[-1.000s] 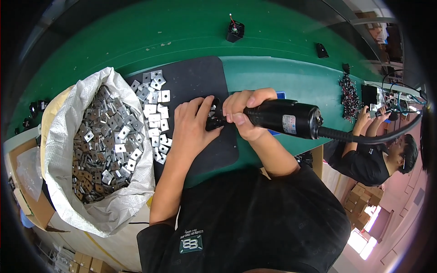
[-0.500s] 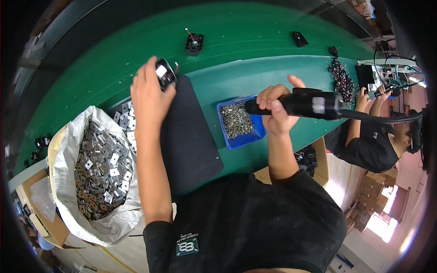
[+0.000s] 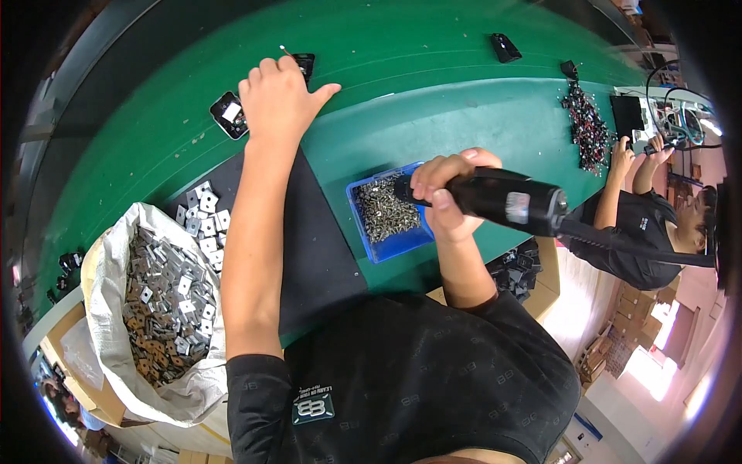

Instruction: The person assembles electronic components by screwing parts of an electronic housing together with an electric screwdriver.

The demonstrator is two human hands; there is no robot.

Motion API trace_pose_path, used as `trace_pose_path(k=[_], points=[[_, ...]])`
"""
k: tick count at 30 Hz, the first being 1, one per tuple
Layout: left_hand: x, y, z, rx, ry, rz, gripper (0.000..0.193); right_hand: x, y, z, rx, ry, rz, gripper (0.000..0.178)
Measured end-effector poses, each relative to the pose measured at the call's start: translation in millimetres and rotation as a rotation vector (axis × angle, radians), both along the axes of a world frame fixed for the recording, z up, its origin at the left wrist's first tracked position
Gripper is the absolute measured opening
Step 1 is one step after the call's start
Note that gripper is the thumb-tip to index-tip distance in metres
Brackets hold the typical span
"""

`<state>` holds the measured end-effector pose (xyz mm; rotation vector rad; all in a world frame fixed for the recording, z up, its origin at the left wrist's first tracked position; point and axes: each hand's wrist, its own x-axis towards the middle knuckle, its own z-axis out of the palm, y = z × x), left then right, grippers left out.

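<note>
"Head view, biggest thing first: what's there?"

"Broad green-topped workbench (image 3: 417, 54). Left of the blue plastic tray (image 3: 398, 249) stands a white woven sack (image 3: 116, 348) of holed grey metal plates (image 3: 174, 301); a flat black mat (image 3: 317, 240) lies between."

"And the hands?"

"The right hand (image 3: 448, 193) is wrapped round a thick black cylindrical electric driver (image 3: 506, 197), nose over the tray. The left hand (image 3: 278, 100), beyond the tray and to its left, has its thumb spread; its fingers' undersides are hidden, so I can't tell whether they touch anything."

"What's near it?"

"An open black rounded casing (image 3: 229, 116) just left, and a dark boxy housing (image 3: 308, 68) with a red wire (image 3: 287, 52), partly covered by the fingers. Smallest are silvery metal screws (image 3: 386, 209), in the tray."

"Which step?"

"Swapping pieces between screwings, I'd judge. The next move calls for a firm left-hand pinch on the housing, driver clear."
</note>
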<state>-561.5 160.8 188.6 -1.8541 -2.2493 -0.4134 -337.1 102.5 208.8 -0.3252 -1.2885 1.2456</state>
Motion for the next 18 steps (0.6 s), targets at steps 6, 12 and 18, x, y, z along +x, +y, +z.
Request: trace_pose_path(k=[6,12,18], points=[[-9,-43,15,0.059,-0.334,-0.232,0.051,-6,-3,-8,-0.019,-0.048,-0.035,0.053],[-6,-153,46,-0.217,-0.68,-0.282,0.048,-4,-3,0,0.051,0.023,0.019,0.054],[-6,-203,34,-0.342,-0.515,-0.321,0.051,-1,-14,9,-0.021,-0.095,-0.053,0.056]])
